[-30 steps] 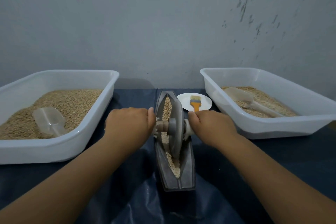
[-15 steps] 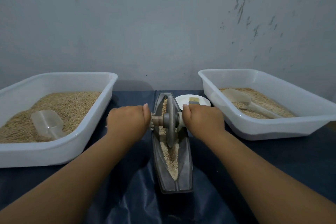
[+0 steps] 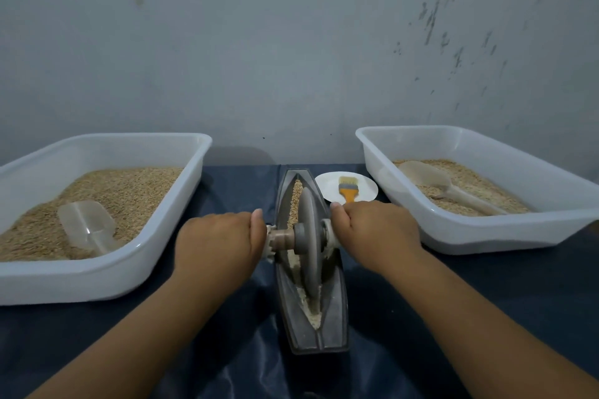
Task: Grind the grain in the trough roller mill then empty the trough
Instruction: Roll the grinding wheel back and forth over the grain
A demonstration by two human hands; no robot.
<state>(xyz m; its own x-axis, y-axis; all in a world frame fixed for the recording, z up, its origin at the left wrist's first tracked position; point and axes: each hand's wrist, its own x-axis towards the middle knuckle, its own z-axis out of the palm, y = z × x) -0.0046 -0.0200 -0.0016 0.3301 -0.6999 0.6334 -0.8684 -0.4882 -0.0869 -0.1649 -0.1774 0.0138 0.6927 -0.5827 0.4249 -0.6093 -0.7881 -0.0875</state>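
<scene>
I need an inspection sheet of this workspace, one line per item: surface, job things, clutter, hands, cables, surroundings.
Surface: dark blue wrinkled cloth covers the table.
Job's things: grey boat-shaped trough holds tan grain; grey disc roller stands upright in it on a wooden axle.
Clutter: left white plastic tub with grain and a clear scoop; right white plastic tub with grain and a beige scoop; small white plate carrying an orange-handled brush.
Hands: left hand and right hand each grip one axle end.
Cables: nothing seen.
Surroundings: grey scuffed wall behind.
</scene>
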